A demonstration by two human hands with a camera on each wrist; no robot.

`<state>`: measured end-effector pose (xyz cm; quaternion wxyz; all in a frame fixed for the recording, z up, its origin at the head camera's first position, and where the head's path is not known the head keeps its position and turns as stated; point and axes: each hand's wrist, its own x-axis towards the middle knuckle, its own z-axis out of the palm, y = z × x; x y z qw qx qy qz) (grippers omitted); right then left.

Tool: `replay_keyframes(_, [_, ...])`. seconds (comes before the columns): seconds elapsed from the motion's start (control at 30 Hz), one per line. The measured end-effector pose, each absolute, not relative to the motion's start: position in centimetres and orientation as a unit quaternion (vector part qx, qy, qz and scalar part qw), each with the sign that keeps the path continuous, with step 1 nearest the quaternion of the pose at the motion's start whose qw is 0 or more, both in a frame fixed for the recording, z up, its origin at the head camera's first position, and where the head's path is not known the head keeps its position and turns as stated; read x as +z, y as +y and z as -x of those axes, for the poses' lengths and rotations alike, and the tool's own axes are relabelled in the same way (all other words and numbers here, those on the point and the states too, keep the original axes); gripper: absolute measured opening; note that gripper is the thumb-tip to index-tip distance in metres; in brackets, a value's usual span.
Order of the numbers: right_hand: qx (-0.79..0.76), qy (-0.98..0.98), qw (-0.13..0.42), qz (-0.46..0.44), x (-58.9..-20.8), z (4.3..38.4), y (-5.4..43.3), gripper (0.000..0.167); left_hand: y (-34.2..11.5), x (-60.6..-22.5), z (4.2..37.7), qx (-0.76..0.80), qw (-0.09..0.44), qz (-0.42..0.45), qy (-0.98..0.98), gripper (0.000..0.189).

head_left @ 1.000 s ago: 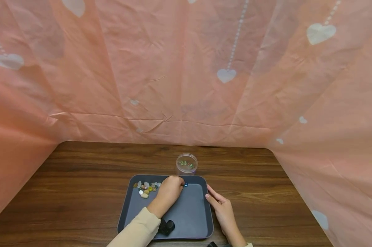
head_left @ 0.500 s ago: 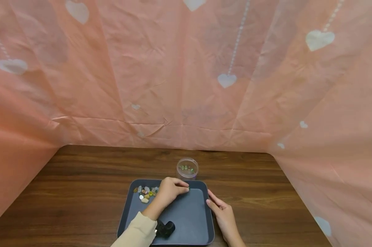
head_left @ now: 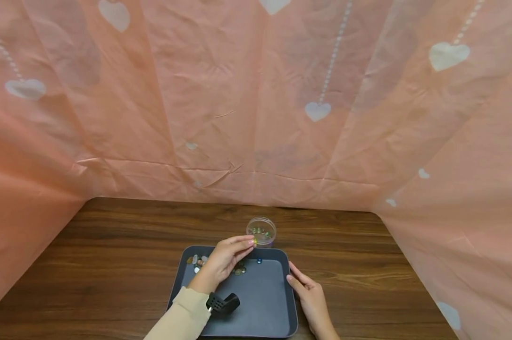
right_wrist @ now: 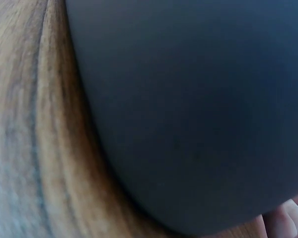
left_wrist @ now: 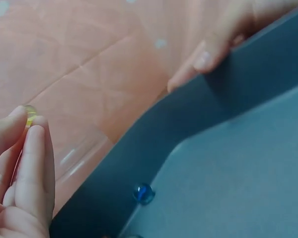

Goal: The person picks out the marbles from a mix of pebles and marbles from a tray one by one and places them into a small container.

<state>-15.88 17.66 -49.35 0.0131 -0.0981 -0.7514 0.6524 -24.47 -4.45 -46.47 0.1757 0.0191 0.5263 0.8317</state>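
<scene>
My left hand (head_left: 220, 260) pinches a clear yellow marble (head_left: 255, 241) between thumb and fingertips, above the tray's far edge and right at the near rim of a clear round jar (head_left: 261, 218). Green marbles lie inside that jar. In the left wrist view, the yellow marble (left_wrist: 31, 115) shows between the fingertips. At the right side, my right hand (head_left: 311, 297) holds the wall of the dark grey tray (head_left: 260, 302), thumb at the rim and fingers outside. A blue marble (left_wrist: 143, 193) rests in the tray by its far wall.
Several pebbles and glass pieces (head_left: 195, 259) lie in the tray's far left corner, partly hidden by my left hand. The tray stands on a brown wooden table (head_left: 357, 264). A pink cloth with hearts (head_left: 256, 141) hangs around the table's back and sides.
My left hand has lifted from inside the tray towards the jar, with the yellow marble now showing in its fingertips. The blue marble is uncovered again. My right hand stays at the tray's side.
</scene>
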Motion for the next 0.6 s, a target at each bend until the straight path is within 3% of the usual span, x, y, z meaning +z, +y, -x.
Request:
replay_keyframes(0.17, [0.661,-0.744,0.014,0.097,-49.4,15.9,17.6,0.044,-4.7,-46.0,24.8,0.856,0.175,-0.010,0.487,0.034])
replay_keyframes(0.33, [0.659,-0.745,0.015,0.101,-49.6,15.8,17.7,0.044,-4.3,-45.4,25.7,0.817,0.141,0.007,0.560,0.032])
replay_keyframes(0.6, [0.660,-0.744,0.020,0.099,-49.4,15.9,17.7,0.044,-3.0,-43.0,27.2,0.591,-0.021,-0.046,0.805,0.013])
